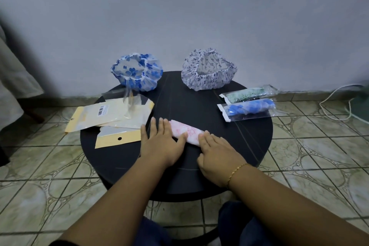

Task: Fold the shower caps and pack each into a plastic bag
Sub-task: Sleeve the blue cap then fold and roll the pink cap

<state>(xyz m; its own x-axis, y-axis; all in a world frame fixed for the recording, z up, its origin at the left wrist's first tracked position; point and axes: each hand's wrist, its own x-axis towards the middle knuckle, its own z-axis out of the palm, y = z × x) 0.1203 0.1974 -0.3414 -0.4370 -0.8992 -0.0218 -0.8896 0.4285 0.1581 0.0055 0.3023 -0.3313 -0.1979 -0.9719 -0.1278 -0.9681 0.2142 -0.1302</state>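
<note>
Head view: left hand (pixel 159 142) and right hand (pixel 216 152) press flat-fingered on a pink crinkly shower cap roll (pixel 186 132) mid round black counter (pixel 219 126); two puffy caps behind, filled bags right.

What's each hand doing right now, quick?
Left hand: open, fingers straight, pressing flat on the folded pink shower cap.
Right hand: open, fingers straight, pressing on the cap's other end.
</note>
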